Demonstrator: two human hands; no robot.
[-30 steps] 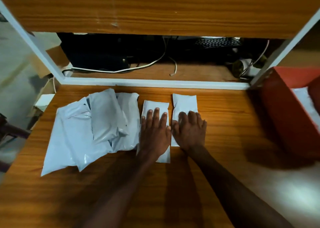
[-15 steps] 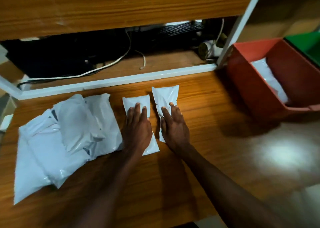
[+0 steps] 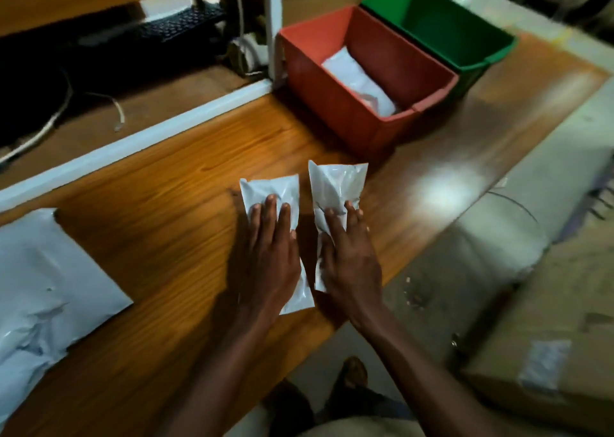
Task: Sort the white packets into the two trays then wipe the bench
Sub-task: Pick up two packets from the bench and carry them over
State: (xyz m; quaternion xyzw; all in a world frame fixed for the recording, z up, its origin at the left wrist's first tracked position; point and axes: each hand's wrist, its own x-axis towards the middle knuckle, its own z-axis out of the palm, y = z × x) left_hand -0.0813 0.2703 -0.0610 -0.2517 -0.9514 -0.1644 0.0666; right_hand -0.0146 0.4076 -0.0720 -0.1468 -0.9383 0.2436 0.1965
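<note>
Two small white packets lie side by side on the wooden bench [image 3: 172, 210]. My left hand [image 3: 270, 253] presses flat on the left packet [image 3: 269, 187], fingers straight. My right hand [image 3: 349, 257] lies flat on the right packet [image 3: 335, 179], whose top edge is lifted a little. A red tray [image 3: 335, 104] stands further right with a white packet [image 3: 358, 81] inside it. Behind it is a green tray [image 3: 432, 17], and nothing shows inside it. A pile of larger white packets [image 3: 43, 287] lies at the far left.
A white frame rail [image 3: 133, 144] and post [image 3: 274, 27] bound the back of the bench, with cables and a keyboard [image 3: 186, 24] behind. The bench's front edge runs close by my right wrist. A cardboard box [image 3: 548, 337] sits on the floor to the right.
Both hands have slid the two small packets to the right along the bench, away from the big pile and toward the red tray. The view has swung right and the green tray shows fully.
</note>
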